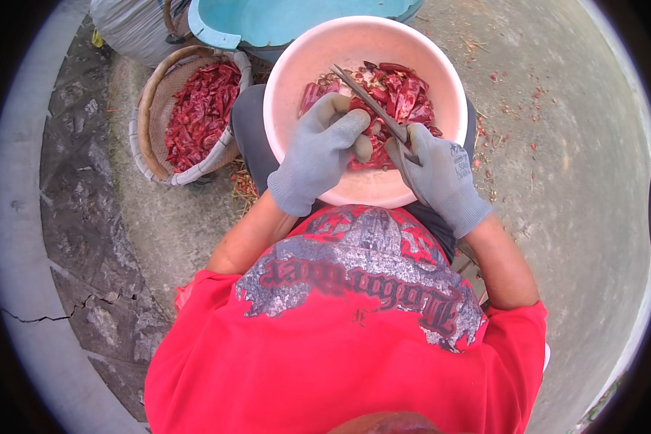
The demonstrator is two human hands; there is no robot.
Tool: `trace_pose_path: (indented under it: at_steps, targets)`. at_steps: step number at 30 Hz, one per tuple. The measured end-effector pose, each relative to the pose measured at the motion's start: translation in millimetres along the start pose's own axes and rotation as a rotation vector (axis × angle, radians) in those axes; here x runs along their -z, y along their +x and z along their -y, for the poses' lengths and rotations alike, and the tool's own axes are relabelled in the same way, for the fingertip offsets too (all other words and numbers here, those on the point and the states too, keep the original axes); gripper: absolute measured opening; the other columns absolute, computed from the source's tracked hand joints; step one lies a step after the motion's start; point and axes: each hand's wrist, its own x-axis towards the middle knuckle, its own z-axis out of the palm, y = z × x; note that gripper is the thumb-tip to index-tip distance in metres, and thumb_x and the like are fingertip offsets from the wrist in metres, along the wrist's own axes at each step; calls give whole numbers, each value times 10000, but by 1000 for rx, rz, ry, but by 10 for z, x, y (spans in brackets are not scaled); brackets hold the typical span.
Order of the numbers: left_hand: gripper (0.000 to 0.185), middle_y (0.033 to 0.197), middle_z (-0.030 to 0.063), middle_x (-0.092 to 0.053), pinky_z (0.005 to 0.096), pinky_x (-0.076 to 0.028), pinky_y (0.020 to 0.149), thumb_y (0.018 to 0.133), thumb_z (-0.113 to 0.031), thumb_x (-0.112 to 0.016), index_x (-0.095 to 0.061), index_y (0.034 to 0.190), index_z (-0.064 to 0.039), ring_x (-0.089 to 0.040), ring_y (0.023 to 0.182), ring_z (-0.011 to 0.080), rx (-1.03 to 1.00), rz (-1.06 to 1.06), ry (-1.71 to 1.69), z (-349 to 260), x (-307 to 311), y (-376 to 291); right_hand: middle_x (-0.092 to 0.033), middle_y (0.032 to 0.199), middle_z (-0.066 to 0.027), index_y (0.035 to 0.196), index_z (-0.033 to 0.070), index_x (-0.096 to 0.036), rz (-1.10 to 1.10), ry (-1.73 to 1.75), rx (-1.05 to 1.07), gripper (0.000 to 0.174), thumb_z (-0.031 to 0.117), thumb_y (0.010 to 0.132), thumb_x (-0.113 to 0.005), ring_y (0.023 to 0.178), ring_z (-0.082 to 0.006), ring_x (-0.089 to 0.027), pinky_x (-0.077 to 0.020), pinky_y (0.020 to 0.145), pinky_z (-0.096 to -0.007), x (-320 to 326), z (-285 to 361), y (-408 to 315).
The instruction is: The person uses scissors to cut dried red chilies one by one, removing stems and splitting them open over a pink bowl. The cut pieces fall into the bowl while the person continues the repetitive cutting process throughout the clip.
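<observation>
A pink plastic basin [279,103] rests on my lap, with dried red chili peppers [409,100] and loose seeds inside. My left hand [317,149], in a grey coated work glove, is over the basin's near left part. Its thumb and fingers pinch a red chili pepper [361,107], mostly covered by the fingers. Gloved the same way, my right hand [439,168] grips metal scissors [370,103] at the handles. The blades point up and left across the basin, passing close beside the pinched pepper; they look nearly closed.
Left of my knee stands a woven basket [146,127] with a wooden handle, holding cut red chili pieces [203,114]. A blue tub [304,19] with a broken rim sits beyond the basin, near a pale sack [133,30]. Chili scraps and stalks litter the concrete floor [564,179].
</observation>
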Motion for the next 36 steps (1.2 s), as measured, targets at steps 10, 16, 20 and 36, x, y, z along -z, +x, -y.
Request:
trace_pose_path:
  at_steps: [10, 16, 20, 36]
  targets:
    - [532, 1331, 196, -615, 384, -543, 949, 951, -138, -653, -527, 1463, -66, -648, 1143, 321, -831, -670, 1582, -1116, 1579, 426, -666, 691, -63, 958, 1, -642, 33, 581, -280, 445, 443, 996, -661, 617, -141, -617, -508, 608, -328, -31, -321, 30]
    - [448, 1192, 197, -672, 410, -517, 977, 947, -302, -675, -645, 1308, -38, -669, 1100, 313, -195, -124, 1596, -401, 634, 617, -666, 686, -59, 936, 24, -635, 109, 634, -362, 466, 484, 1004, -638, 603, -115, -611, -480, 565, -295, -70, -377, 60]
    - [495, 1144, 187, -700, 403, -525, 956, 932, -401, -672, -664, 1241, -14, -684, 1035, 343, -158, -61, 1649, 108, 542, 929, -667, 677, -66, 929, 22, -632, 114, 589, -361, 463, 480, 1001, -643, 590, -124, -610, -484, 562, -307, -82, -384, 70]
    - [373, 1080, 118, -710, 350, -560, 843, 928, -171, -729, -613, 1254, -32, -700, 887, 206, -336, 137, 998, -84, 220, 466, -696, 776, -79, 1022, 3, -643, -145, 732, -240, 334, 335, 1001, -672, 670, -123, -661, -519, 594, -283, -166, -48, 317]
